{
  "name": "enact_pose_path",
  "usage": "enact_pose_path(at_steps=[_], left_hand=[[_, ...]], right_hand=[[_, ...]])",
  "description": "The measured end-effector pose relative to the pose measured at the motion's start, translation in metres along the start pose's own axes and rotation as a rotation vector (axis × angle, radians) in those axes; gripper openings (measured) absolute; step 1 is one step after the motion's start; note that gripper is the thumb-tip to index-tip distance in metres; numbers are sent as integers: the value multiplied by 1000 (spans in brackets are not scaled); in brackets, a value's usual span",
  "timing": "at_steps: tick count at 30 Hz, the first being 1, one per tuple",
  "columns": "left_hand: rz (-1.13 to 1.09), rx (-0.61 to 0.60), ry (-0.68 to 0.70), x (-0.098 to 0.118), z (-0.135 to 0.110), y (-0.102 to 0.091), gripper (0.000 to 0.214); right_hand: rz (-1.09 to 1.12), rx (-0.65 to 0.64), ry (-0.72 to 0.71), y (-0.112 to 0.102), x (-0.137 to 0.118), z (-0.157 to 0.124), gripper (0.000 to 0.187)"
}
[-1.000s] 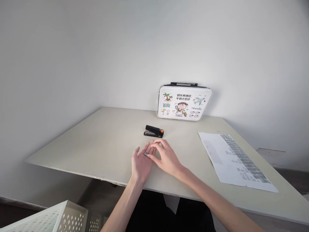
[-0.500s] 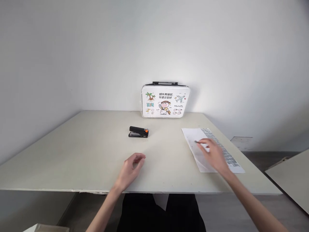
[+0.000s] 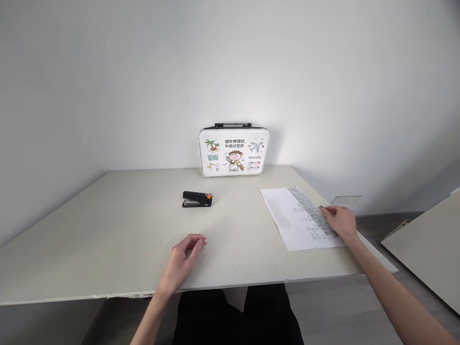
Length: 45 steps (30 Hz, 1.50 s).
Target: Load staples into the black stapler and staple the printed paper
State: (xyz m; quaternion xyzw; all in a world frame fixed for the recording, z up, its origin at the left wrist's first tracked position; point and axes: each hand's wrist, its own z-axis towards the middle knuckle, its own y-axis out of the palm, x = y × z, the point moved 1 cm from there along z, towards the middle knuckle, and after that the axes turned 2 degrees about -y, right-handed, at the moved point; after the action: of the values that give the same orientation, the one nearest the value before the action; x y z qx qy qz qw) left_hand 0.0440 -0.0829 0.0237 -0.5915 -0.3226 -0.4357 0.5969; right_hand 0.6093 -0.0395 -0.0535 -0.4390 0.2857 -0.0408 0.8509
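Note:
My left hand (image 3: 182, 258) rests near the front edge of the table, its fingers loosely curled with a gap to the thumb; no object shows in it. Farther back stands a black stapler (image 3: 197, 199) with an orange part at its right end. On the right, a white sheet of paper (image 3: 278, 206) printed with text and a grey grid lies flat. My right hand (image 3: 342, 221) is at the sheet's right edge, covering part of it. Thumb and finger are pinched around a small dark piece (image 3: 321, 207), too small to name.
A white case (image 3: 233, 152) with cartoon prints and a black handle stands upright against the wall at the back of the table (image 3: 118, 230). To the right, beyond the table's edge, is another pale surface (image 3: 427, 254) above the dark floor.
My right hand has moved right, from over the middle of the paper to its right edge, with the small dark piece in its fingers. My view has shifted slightly; the left hand stays put.

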Motion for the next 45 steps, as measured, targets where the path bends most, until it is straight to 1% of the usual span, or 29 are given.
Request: enact_pose_path(at_steps=[2,4,6,8,9,10,12,13,15,16,18,20,24,32,38,45], left_hand=[[0,3,-2,0,-1,-1,33],[-4,4,-6,1,-1,-1,33],[-14,6,-8,2,-2,0,34],[-20,10,-8,4,-2,0,35],[-20,11,-9,4,-2,0,36],[-16,14,-10,4,-1,0,36],[-6,19,-10,5,-1,1,36],[-5,21,-8,5,-1,0,36],[-12,29,1,5,-2,0,36],[-17,32,6,5,-2,0,36],[-23,35,10,6,-2,0,36],[-17,32,9,7,-3,0,36],[-7,35,9,8,-4,0,34],[-44,28,-18,10,-6,-1,34],[-28,39,-9,8,-6,0,31],[-1,6,20,12,-7,1,27]], right_hand=[[24,-26,18,-6,-5,-1,37],[54,-35,22,-13,-16,-10,42],[95,-37,-15,-20,-38,-30,47],[166,-93,-97,-25,-72,-62,44],[209,-136,-139,-28,-92,-81,40],[276,-208,-191,-31,-114,-100,37],[559,-444,-287,-38,-157,-137,32],[650,-531,-338,-43,-175,-152,31],[700,-642,-374,-51,-200,-172,31],[695,-664,-374,-54,-207,-176,33],[677,-664,-343,-58,-210,-178,34],[682,-640,-302,-59,-206,-176,34],[692,-634,-248,-59,-202,-173,33],[687,-634,-239,-54,-199,-175,36],[684,-639,-231,-52,-198,-175,34],[665,-632,-210,-53,-199,-178,33]])
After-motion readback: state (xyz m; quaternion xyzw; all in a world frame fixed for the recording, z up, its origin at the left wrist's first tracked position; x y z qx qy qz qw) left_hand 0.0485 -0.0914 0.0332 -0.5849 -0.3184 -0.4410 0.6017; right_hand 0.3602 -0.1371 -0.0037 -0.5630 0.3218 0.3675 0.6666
